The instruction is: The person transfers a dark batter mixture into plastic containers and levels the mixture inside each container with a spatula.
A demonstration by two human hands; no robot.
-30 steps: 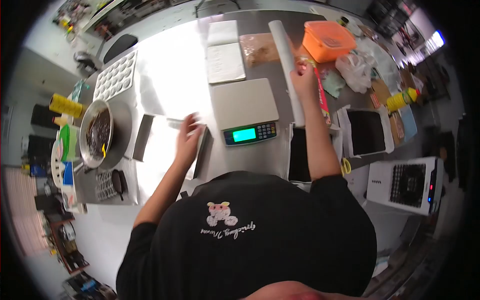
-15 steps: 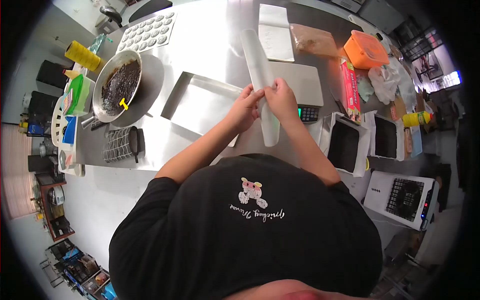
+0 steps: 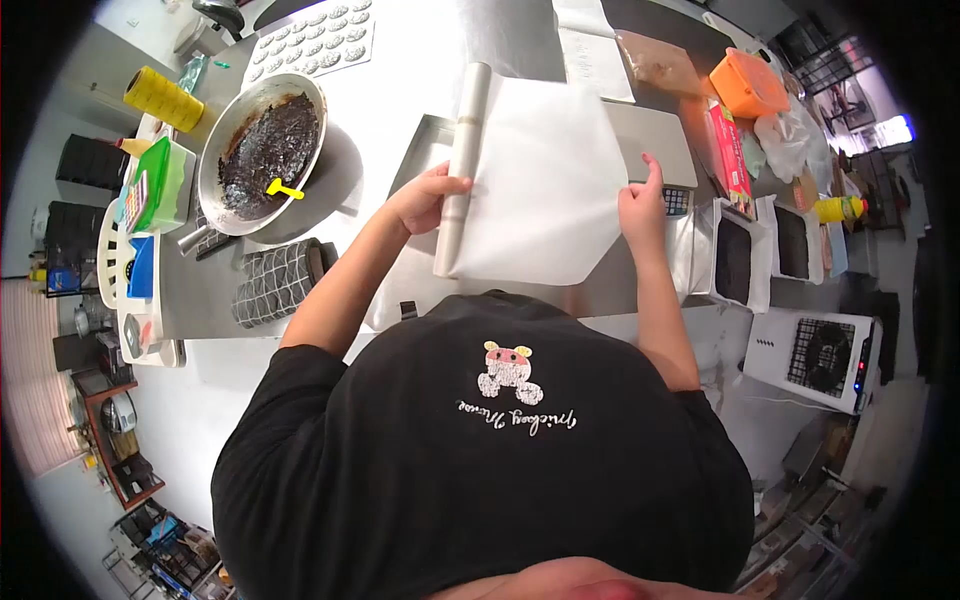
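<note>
My left hand (image 3: 432, 200) is closed around a roll of white baking paper (image 3: 464, 170), held upright in the view above the table. From the roll a wide sheet of paper (image 3: 545, 180) stretches to the right. Its far edge is pinched in my right hand (image 3: 643, 212), whose thumb points up. Behind the roll, a shallow rectangular metal tray (image 3: 428, 140) is partly covered by the paper. A kitchen scale (image 3: 648, 140) lies just beyond my right hand, its keypad partly hidden.
A metal bowl (image 3: 213, 165) of dark mixture with a yellow scraper (image 3: 285, 189) stands left, near a grid-patterned cloth roll (image 3: 272, 284). Right are a red baking paper box (image 3: 729, 160), an orange tub (image 3: 748, 85) and paper-lined tins (image 3: 735, 262) with dark contents.
My hands have moved apart, the left one leftward with the roll and the right one rightward with the paper's edge. A broad sheet now spans between them. The view has shifted slightly.
</note>
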